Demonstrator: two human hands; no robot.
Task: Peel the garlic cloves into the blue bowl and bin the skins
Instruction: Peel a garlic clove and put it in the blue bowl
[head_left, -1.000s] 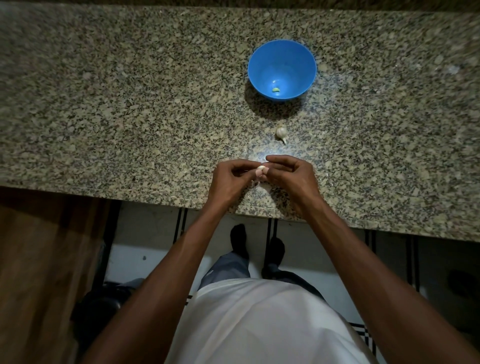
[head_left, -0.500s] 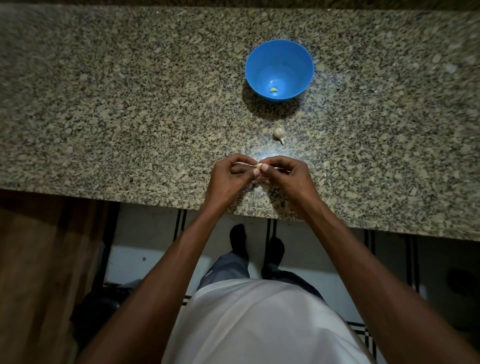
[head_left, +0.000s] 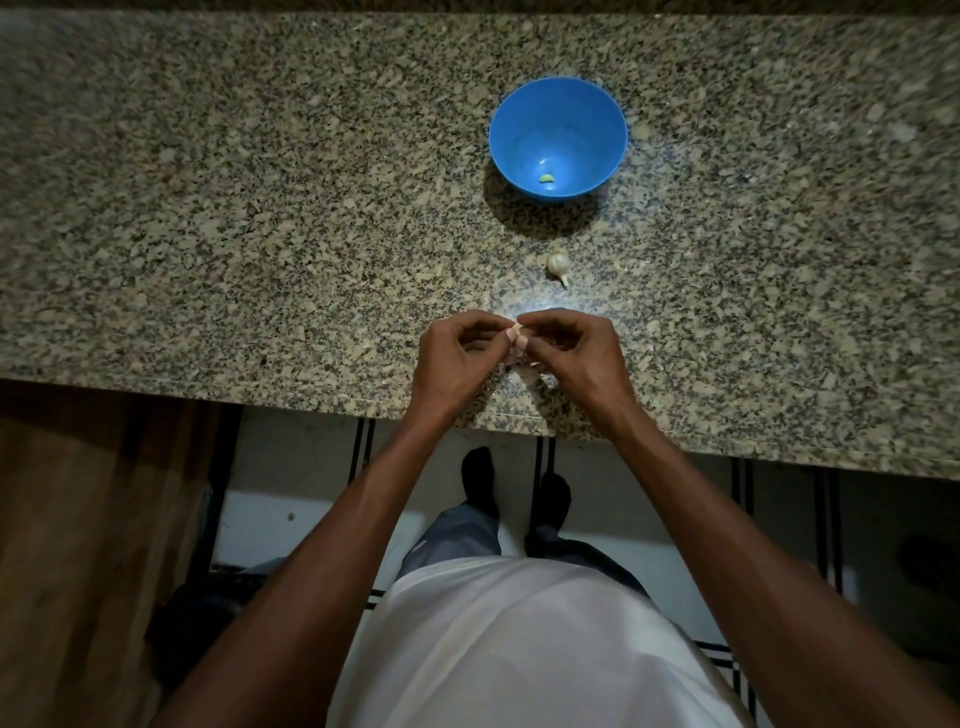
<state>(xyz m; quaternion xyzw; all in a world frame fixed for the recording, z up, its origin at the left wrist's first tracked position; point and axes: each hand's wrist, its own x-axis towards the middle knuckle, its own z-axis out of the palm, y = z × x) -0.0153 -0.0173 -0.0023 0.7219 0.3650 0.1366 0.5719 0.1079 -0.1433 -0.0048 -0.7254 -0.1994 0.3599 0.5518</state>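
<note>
Garlic clove (head_left: 517, 329) is being pinched between the fingertips of both hands, just above the near part of the counter (head_left: 208, 234). Left hand (head_left: 457, 358) and right hand (head_left: 574, 353) are being held knuckle to knuckle, fingers curled inward, thumbs and forefingers closed on the clove. Only a pale sliver of the clove is being shown between the fingertips; whether skin is on it cannot be told. Bowl (head_left: 558, 137) is being kept upright farther back on the counter, well apart from the hands. One small yellowish peeled clove (head_left: 546, 179) is lying at its bottom. Unpeeled clove (head_left: 558, 265), with a short tail, is lying on the counter between the bowl and the hands. Both forearms are being held out over the counter's front edge.
</note>
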